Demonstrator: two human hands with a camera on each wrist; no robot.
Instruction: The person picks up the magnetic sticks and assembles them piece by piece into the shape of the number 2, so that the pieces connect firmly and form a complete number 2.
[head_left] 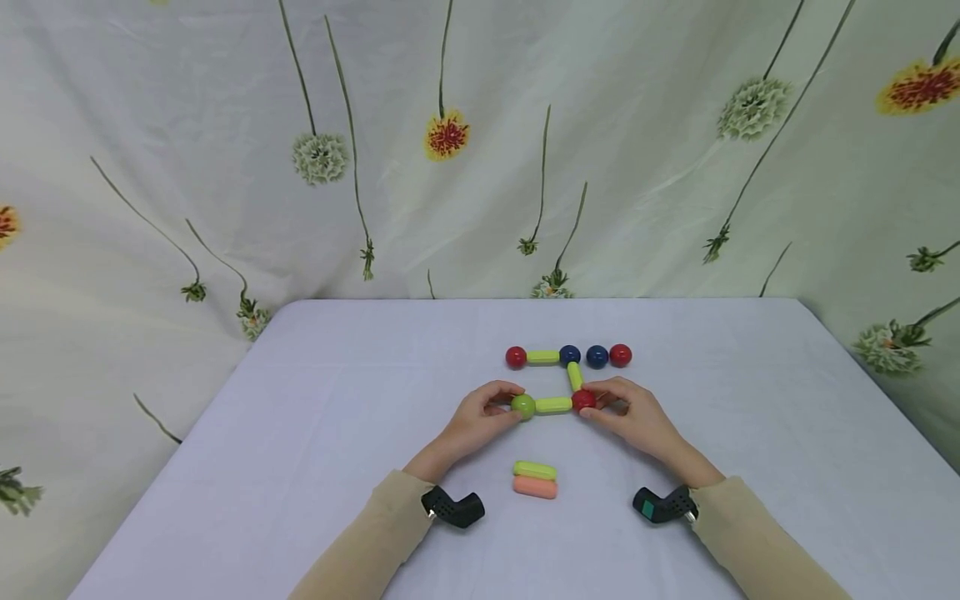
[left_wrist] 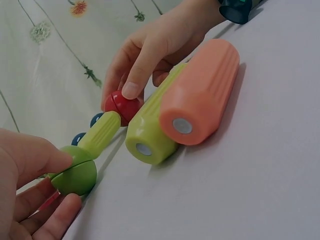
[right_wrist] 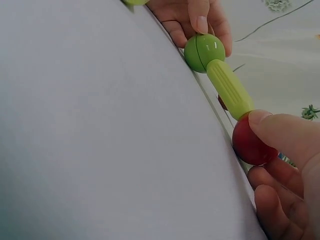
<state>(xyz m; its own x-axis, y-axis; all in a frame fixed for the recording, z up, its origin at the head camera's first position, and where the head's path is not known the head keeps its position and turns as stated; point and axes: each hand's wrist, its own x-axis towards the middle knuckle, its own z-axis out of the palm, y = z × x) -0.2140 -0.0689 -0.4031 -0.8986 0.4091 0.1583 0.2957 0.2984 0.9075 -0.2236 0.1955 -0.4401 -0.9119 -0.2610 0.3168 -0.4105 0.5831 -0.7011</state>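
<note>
My left hand (head_left: 483, 414) pinches a green ball (head_left: 523, 407) between thumb and fingers. A yellow-green magnetic rod (head_left: 553, 405) joins that ball to a red ball (head_left: 583, 401), which my right hand (head_left: 628, 412) pinches. From the red ball a second yellow-green rod (head_left: 574, 377) runs back to a dark blue ball (head_left: 570, 356). Another yellow-green rod (head_left: 543, 357) leads left from the blue ball to a second red ball (head_left: 516, 357). In the right wrist view, the thumb presses on the red ball (right_wrist: 251, 141) beside the rod's end.
Beside the chain's far end lie a loose blue ball (head_left: 597, 357) and a red ball (head_left: 620, 355). Nearer, between the forearms, a yellow-green rod (head_left: 535, 470) and an orange rod (head_left: 535, 487) lie side by side on the white-covered table (head_left: 300, 467). A flowered cloth (head_left: 637, 167) hangs behind.
</note>
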